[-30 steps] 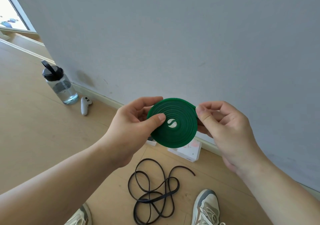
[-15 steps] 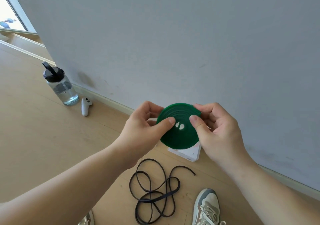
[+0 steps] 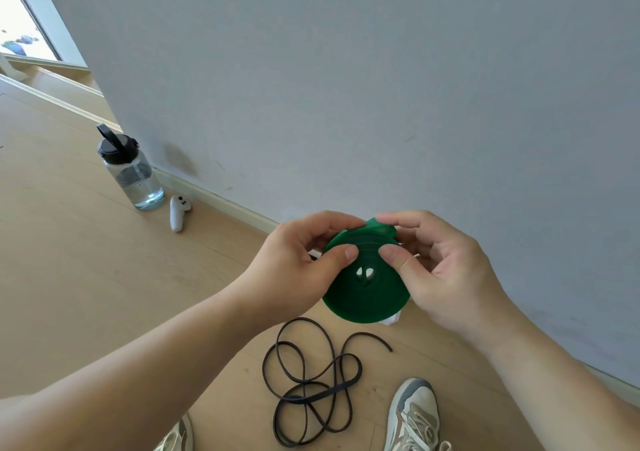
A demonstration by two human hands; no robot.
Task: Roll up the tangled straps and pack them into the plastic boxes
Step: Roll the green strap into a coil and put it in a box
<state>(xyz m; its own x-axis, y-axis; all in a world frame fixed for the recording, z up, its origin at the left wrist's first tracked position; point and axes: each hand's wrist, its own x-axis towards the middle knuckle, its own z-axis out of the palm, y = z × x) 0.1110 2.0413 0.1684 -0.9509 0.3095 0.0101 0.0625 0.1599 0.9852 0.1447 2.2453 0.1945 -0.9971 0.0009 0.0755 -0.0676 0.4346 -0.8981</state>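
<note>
Green strap [image 3: 363, 300], almost coiled, was pinched by left hand [image 3: 294, 270] and right hand [image 3: 446, 277]; black strap [image 3: 313, 379] lay tangled on floor [image 3: 104, 294]; packing apparently remained.

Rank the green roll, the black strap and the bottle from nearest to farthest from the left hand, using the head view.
1. Green roll: held in the left hand, centre.
2. Black strap: lying loose below the hand, low centre.
3. Bottle: standing far off to the left.
</note>
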